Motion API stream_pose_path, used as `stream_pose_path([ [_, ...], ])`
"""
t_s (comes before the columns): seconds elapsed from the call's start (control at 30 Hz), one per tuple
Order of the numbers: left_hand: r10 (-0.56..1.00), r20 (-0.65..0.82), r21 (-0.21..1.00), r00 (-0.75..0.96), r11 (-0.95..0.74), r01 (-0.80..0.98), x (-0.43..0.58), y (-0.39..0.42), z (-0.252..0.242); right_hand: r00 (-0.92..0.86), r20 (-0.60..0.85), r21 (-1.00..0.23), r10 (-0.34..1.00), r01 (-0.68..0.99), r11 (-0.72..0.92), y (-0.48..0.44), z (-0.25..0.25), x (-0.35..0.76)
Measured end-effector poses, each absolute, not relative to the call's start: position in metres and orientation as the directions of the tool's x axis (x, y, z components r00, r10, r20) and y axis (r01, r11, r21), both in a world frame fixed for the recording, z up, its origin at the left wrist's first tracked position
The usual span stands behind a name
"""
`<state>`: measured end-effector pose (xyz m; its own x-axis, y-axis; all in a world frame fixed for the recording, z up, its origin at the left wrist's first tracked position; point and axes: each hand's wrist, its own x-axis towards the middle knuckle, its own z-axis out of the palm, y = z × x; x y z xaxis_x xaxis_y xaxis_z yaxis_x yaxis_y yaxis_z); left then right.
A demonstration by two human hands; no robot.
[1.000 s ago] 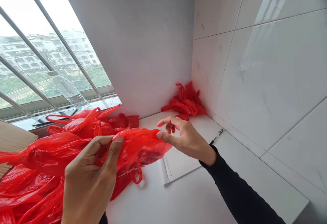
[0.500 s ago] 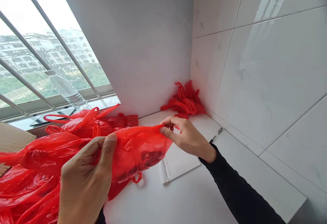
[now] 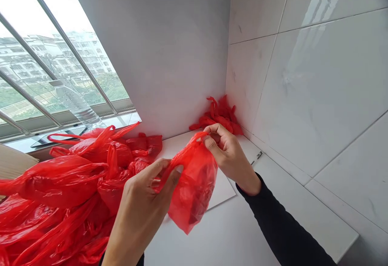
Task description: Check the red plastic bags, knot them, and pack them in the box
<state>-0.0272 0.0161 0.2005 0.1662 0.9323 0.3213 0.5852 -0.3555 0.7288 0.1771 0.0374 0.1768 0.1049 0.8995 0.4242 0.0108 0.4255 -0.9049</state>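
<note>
Between my two hands hangs a thin red plastic bag [image 3: 195, 185] with something dark at its bottom that I cannot make out through the film. My left hand [image 3: 148, 201] pinches the bag's upper left edge between thumb and fingers. At the top right, the fingers of my right hand [image 3: 227, 148] are closed on the gathered rim. Below and behind the bag lies a white notebook [image 3: 222, 193], mostly covered by it. To the left of my left hand is a big heap of filled red plastic bags [image 3: 66, 189].
More red bags [image 3: 222, 116] lie crumpled in the far corner. A pen [image 3: 257, 157] rests by the tiled wall on the white table [image 3: 291, 205]. At the barred window, a clear water bottle [image 3: 77, 106] and a dark flat device [image 3: 57, 136] sit on the sill.
My left hand has moved right, closer to my right hand. The bag, stretched sideways before, now hangs down with its contents at the bottom.
</note>
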Motion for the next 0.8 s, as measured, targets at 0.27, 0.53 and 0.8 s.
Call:
stream_pose_path([
  [0.27,0.897,0.413,0.78,-0.157,-0.26,0.569,-0.041,0.014,0.212,0.159,0.39,-0.917,0.907,-0.026,0.399,0.041,0.176,0.182],
  [0.53,0.807,0.501,0.771,-0.314,-0.252,0.584,-0.054,0.017,0.209,0.16,0.392,-0.919,0.906,0.027,0.392,0.039,0.18,0.183],
  [0.8,0.828,0.484,0.762,-0.281,-0.241,0.6,-0.06,0.019,0.209,0.122,0.359,-0.931,0.925,0.112,0.347,0.037,0.18,0.182],
])
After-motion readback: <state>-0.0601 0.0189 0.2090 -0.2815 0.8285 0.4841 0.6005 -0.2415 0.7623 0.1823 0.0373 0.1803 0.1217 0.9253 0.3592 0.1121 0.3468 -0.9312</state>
